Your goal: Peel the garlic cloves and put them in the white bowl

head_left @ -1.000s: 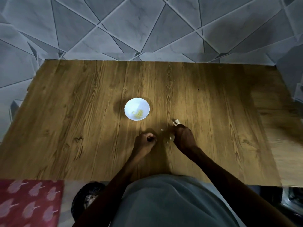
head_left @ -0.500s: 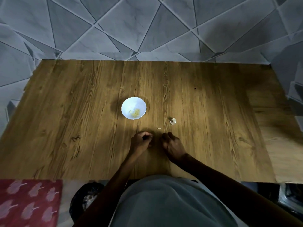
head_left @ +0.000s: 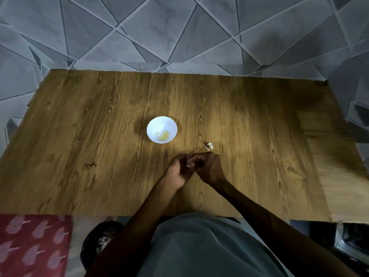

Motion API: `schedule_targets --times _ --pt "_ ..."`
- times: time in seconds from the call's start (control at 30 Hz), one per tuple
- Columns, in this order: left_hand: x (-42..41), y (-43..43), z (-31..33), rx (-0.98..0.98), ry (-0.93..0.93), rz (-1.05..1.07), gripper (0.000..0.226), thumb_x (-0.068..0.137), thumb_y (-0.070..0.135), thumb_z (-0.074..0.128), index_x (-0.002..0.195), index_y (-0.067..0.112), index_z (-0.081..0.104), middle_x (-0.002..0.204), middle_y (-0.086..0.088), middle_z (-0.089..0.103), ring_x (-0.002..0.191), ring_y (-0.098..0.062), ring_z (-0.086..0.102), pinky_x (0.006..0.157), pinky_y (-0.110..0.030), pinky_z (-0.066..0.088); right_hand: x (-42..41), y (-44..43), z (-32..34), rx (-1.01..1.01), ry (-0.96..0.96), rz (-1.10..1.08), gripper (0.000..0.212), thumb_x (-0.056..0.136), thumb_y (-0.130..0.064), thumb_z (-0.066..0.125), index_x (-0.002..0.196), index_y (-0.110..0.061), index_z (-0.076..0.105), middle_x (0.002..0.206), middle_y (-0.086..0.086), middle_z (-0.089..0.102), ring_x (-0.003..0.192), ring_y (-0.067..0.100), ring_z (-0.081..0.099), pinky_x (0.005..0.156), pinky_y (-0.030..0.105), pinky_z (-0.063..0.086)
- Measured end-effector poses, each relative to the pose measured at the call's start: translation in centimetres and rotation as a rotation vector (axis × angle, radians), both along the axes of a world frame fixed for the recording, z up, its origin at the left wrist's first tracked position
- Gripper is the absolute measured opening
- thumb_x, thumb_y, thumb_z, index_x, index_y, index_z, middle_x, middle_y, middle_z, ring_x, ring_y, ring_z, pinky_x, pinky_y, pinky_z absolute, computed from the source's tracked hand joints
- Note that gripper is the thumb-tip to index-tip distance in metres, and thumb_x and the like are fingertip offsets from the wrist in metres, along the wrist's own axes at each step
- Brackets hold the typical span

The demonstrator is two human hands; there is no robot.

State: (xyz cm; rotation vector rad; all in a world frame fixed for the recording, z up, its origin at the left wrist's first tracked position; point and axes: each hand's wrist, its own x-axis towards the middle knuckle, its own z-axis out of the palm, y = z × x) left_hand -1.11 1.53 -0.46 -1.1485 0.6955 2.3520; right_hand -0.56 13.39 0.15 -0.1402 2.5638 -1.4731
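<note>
Bowl [head_left: 157, 124]: white, scalloped rim, upright on the wooden table [head_left: 79, 136], about mid-table. A few pale yellow peeled cloves [head_left: 164, 135] lie in its bottom, on the side toward the person.

Garlic piece [head_left: 209, 146]: small, whitish, papery. It lies on the table to the right of the bowl and a little nearer the person, well clear of the rim.

Left hand [head_left: 179, 168]: nearer the person than the bowl, just right of its line. Fingers curled inward, tips meeting those of the other hand.

Right hand [head_left: 210, 166]: touching the left hand on its right side, just nearer the person than the garlic piece. Fingers curled, knuckles up.

Clove [head_left: 188, 166]: only a small pale speck shows where the two sets of fingertips meet. Both hands seem to pinch it; the rest is hidden by the fingers and the dim light. Peeled or not, cannot tell.

Beyond the table edge nearest the person, left of the bowl's line: a red patterned cloth [head_left: 34, 244] and a dark round bin [head_left: 95, 242]. Grey tiled floor [head_left: 179, 31] beyond the table's far edge.
</note>
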Motion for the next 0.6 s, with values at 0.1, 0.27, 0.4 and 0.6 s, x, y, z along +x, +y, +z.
schedule_targets --times 0.1,0.27,0.4,0.6 --pt "-0.1 0.6 0.4 0.032 -0.029 0.051 0.033 0.097 0.011 0.038 0.085 0.003 0.068 0.076 -0.008 0.064 0.067 -0.016 0.052 0.062 -0.02 0.04 -0.1 0.1 0.5 0.129 0.071 0.032 0.023 0.081 0.002 0.067 0.089 -0.016 0.079 0.086 -0.004 0.077 0.072 0.0 0.068 0.065 0.012 0.053" --pt "-0.2 0.5 0.8 -0.023 -0.025 0.056 0.032 0.098 0.009 0.04 0.081 0.001 0.065 0.065 -0.011 0.068 0.068 -0.02 0.061 0.06 -0.029 0.053 -1.3 2.4 1.4 0.176 0.239 -0.099 0.013 0.084 -0.003 0.069 0.087 -0.014 0.076 0.084 -0.008 0.073 0.068 -0.006 0.064 0.061 0.002 0.045" --pt "-0.2 -1.0 0.3 -0.03 -0.009 0.039 0.032 0.101 0.016 0.038 0.089 0.003 0.065 0.068 -0.011 0.07 0.073 -0.022 0.062 0.066 -0.03 0.055 -2.9 5.7 -0.5 0.357 0.152 -0.107 0.013 0.09 -0.006 0.067 0.091 -0.015 0.075 0.088 -0.004 0.074 0.068 -0.001 0.062 0.062 0.016 0.055" --pt "-0.8 -2.2 0.2 -0.031 -0.01 0.037 0.032 0.101 0.015 0.037 0.089 0.001 0.063 0.072 -0.013 0.067 0.08 -0.023 0.059 0.073 -0.031 0.049 -3.3 5.5 -2.9 0.584 0.154 0.081 0.018 0.099 -0.016 0.05 0.108 -0.016 0.067 0.093 -0.001 0.065 0.072 0.006 0.059 0.06 0.016 0.047"
